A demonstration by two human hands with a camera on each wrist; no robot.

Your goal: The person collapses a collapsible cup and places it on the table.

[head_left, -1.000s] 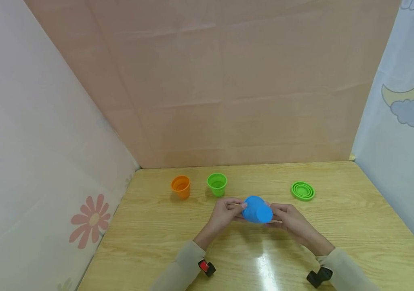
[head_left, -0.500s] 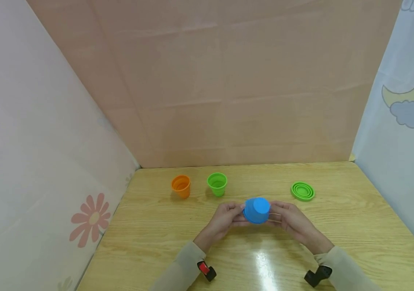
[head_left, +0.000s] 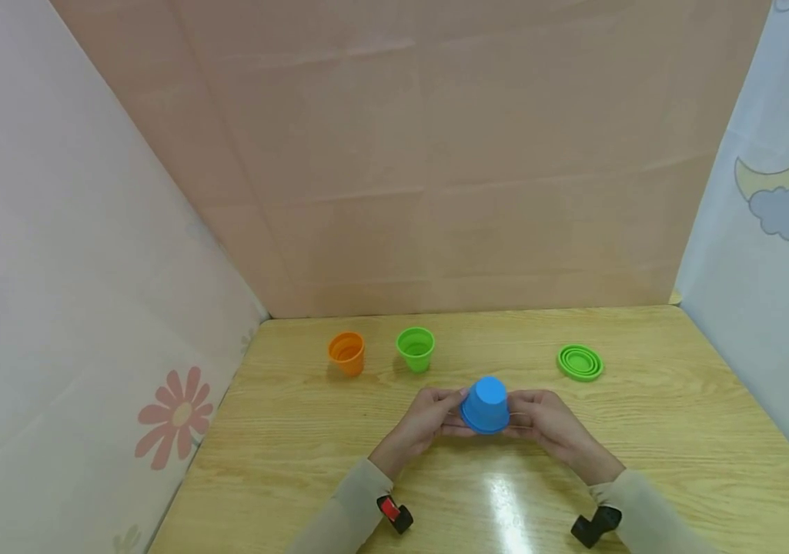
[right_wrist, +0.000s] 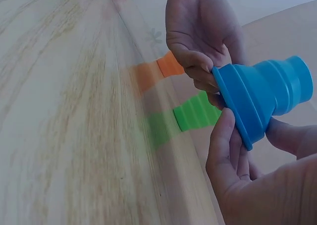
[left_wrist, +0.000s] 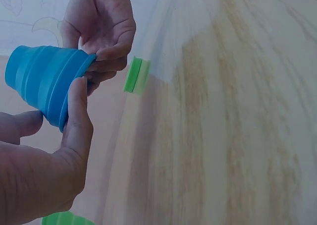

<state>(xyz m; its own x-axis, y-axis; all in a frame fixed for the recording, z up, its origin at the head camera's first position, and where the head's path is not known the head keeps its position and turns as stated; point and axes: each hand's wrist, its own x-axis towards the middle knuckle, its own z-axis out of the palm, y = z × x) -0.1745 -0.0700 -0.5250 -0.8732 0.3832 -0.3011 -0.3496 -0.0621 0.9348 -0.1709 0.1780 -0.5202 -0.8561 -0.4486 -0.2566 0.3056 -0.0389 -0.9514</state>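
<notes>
A blue collapsible cup (head_left: pixel 487 404) is held upside down above the table, its base up and its wide rim down. My left hand (head_left: pixel 429 419) grips its left side, thumb on the wall and fingers under the rim. On the other side my right hand (head_left: pixel 549 427) holds the cup the same way. In the left wrist view the ridged wall of the blue cup (left_wrist: pixel 47 81) is stretched out in stepped rings. One side of the blue cup (right_wrist: pixel 262 91) looks folded inward in the right wrist view.
Behind the hands, an orange cup (head_left: pixel 347 355) and a green cup (head_left: pixel 416 350) stand upright on the wooden table (head_left: pixel 283 446). A flattened green collapsible cup (head_left: pixel 580 362) lies at the back right. Walls enclose the table at the back and both sides.
The blue cup has been turned between both hands: its base pointed toward the person and now faces upward, rim down. Both hands keep their hold; the other cups stay put.
</notes>
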